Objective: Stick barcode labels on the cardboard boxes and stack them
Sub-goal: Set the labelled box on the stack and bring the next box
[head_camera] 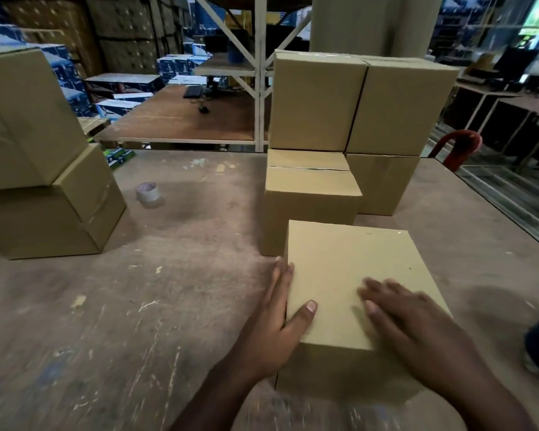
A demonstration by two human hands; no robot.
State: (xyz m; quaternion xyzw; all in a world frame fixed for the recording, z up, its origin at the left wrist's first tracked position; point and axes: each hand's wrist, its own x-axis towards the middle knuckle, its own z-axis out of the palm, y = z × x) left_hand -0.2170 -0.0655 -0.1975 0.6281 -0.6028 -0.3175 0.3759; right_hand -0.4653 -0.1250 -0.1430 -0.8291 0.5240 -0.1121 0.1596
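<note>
Two hands steady a plain cardboard box (349,275) on a worn, scratched brown worktable (137,306) in a warehouse lined with metal shelving (259,73) and stacked cartons. A roll of tape (148,191) lies near the table's middle, well apart from the box. Brown boxes are stacked at left (38,181) and behind (355,126). The box sits at the table's near edge, unmarked on top. The left hand (280,318) lies against its left side, fingers straight, thumb on top; the right hand (414,325), blurred, rests flat and spread on the lid.
</note>
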